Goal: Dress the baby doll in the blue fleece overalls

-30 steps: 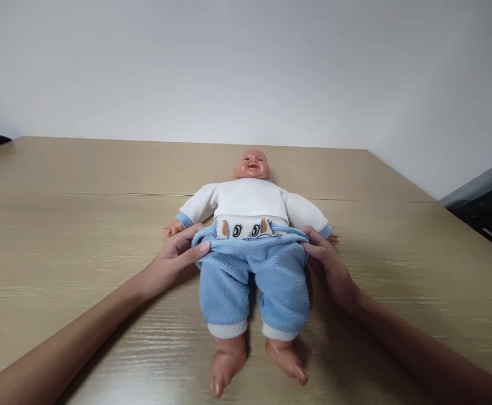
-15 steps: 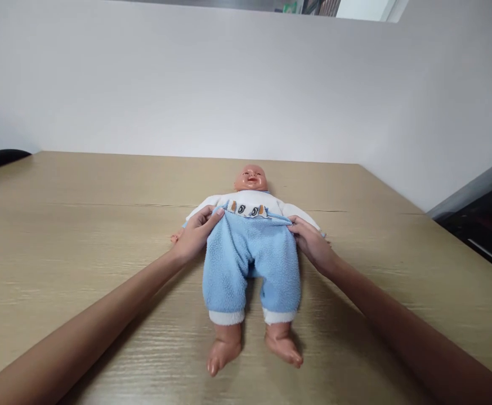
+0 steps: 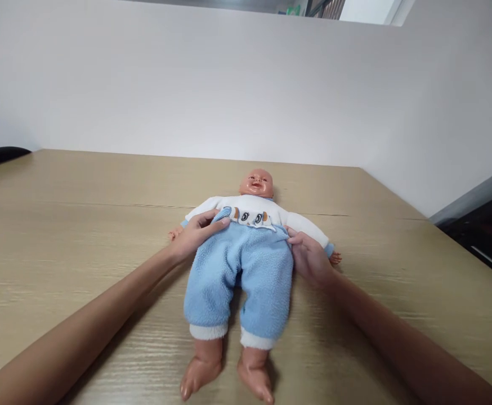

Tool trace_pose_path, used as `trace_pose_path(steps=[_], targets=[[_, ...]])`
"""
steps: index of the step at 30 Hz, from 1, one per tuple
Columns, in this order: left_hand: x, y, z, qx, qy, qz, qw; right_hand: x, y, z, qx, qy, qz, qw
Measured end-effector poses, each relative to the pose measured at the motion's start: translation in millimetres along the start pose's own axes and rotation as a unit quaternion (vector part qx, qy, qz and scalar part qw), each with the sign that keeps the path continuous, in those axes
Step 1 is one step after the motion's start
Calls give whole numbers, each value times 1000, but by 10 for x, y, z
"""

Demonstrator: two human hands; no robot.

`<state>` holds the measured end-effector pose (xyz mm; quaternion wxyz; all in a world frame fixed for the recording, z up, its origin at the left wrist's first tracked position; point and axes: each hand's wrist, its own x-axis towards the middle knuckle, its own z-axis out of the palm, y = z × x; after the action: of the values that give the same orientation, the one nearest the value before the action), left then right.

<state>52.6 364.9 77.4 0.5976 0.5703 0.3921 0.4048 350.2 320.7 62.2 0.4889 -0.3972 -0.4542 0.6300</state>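
A baby doll (image 3: 256, 182) lies on its back, head away from me and bare feet towards me. It wears a white top (image 3: 246, 203) with an embroidered animal face and light blue fleece trousers (image 3: 241, 275) with white cuffs. My left hand (image 3: 196, 233) pinches the waistband at the left, thumb on top. At the right side of the waistband, the fingers of my right hand (image 3: 307, 251) are closed on the fabric. The waistband reaches just below the embroidered eyes. Both of the doll's arms stretch out sideways behind my hands.
The doll rests on a light wooden table (image 3: 81, 236) with a seam across it. A pale wall (image 3: 187, 84) rises behind the far edge. A black curved object (image 3: 1, 157) sits at the left edge, and dark items (image 3: 482, 230) stand beyond the right edge.
The doll's legs have swung left and nearer to me, and its head has shifted slightly right. The waistband, stretched wide before, now lies closer to the body. My right hand has lowered slightly.
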Motion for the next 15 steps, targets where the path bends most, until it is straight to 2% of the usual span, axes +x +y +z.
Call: trace_pose_path(steps=[3, 6, 9, 12, 15], targets=[[-11, 199, -16, 141, -19, 78, 987, -59, -146, 27, -47, 1, -43, 998], [13, 322, 22, 204, -23, 130, 970, -42, -227, 8, -103, 14, -69, 992], [29, 292, 44, 214, 0, 115, 970, 65, -132, -53, -115, 55, -58, 990], [4, 163, -4, 230, 35, 78, 969, 138, 51, -105, -101, 65, -25, 992], [-32, 30, -57, 145, 30, 32, 989, 111, 161, -64, -73, 63, -15, 995]])
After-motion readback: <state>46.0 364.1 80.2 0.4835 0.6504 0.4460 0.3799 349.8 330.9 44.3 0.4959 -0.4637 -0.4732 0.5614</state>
